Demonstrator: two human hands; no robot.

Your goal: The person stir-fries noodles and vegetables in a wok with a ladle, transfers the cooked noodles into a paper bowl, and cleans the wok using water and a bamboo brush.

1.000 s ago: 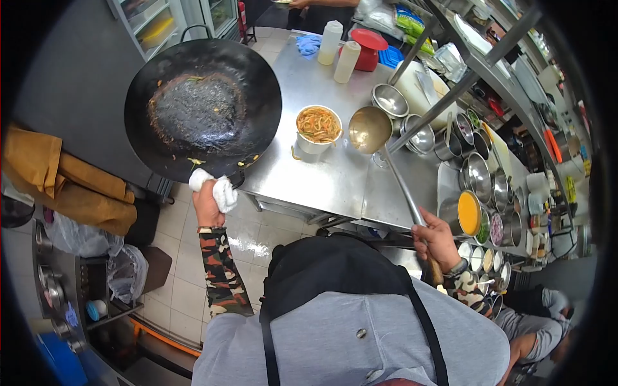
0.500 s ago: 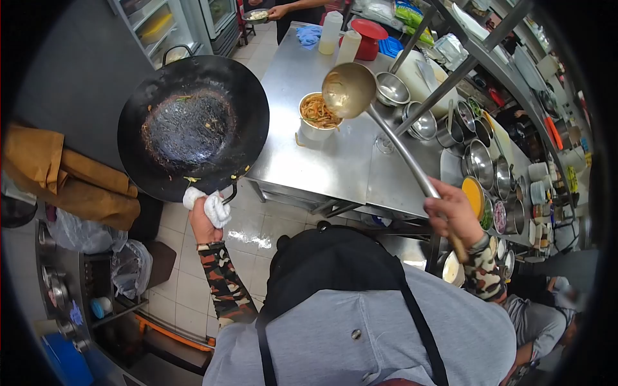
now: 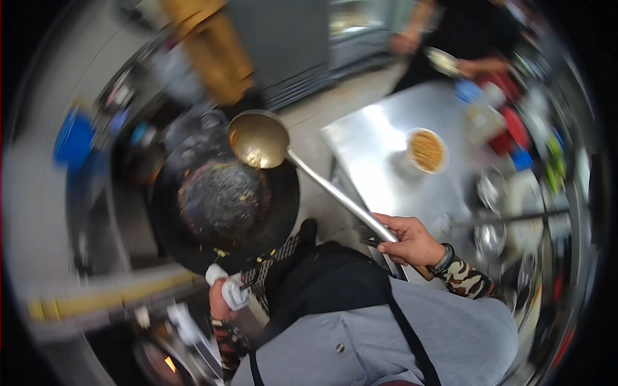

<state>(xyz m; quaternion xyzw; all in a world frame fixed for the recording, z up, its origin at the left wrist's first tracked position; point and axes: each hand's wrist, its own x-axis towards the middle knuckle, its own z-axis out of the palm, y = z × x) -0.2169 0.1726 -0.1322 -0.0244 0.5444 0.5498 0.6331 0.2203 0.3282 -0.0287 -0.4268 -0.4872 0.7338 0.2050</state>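
Observation:
My left hand is closed round a white cloth at the near rim of a black wok, which holds scraps and dark residue. In my right hand is the handle of a long metal ladle, whose bowl hangs over the wok's far right edge. A white tub of noodles stands on the steel table to the right, apart from both hands.
Another person stands behind the table with a small dish. Metal bowls, bottles and a red container are at the right. A lit burner shows at the lower left. Much of the view is blurred.
The view has swung left, away from the table. The wok and cloth have come along with my left hand, and the ladle has moved from above the noodle tub to above the wok.

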